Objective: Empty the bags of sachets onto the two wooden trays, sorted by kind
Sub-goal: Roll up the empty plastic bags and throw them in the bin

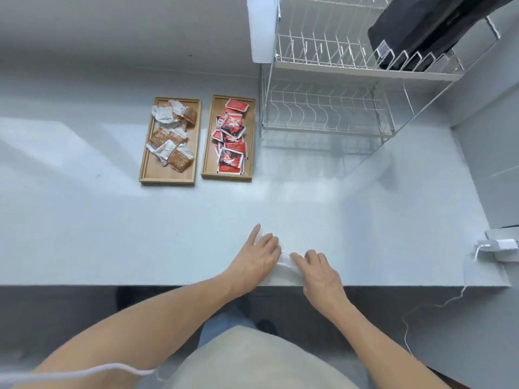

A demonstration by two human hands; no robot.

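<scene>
Head view looks down on a clear plastic bag [285,261] lying flat at the near edge of the pale surface [112,234], partly covered by both hands. The left hand [259,261] rests palm down on the bag's left part with its fingers spread and flat, not closed on anything. The right hand [318,272] lies just beside it on the bag's right part, fingertips pressing the plastic; I cannot tell whether they pinch it or only press. The two hands are close together, with a strip of crumpled bag showing between them. The bag looks flat, and what it holds, if anything, cannot be made out.

Farther back on the surface stand two wooden trays side by side, close but apart. The left tray [146,172] holds a loose heap of brown and silver sachets [172,136]. The right tray [206,164] holds a pile of red sachets [231,138] with black and white print, overlapping one another.

To the right of the trays, against the back wall, stands a white wire dish rack [331,108] with two tiers; a dark folded item [415,32] sits in the upper tier. At the right edge of the surface lies a white charger [502,245] with a thin white cable [438,304] trailing off over the front edge.
</scene>
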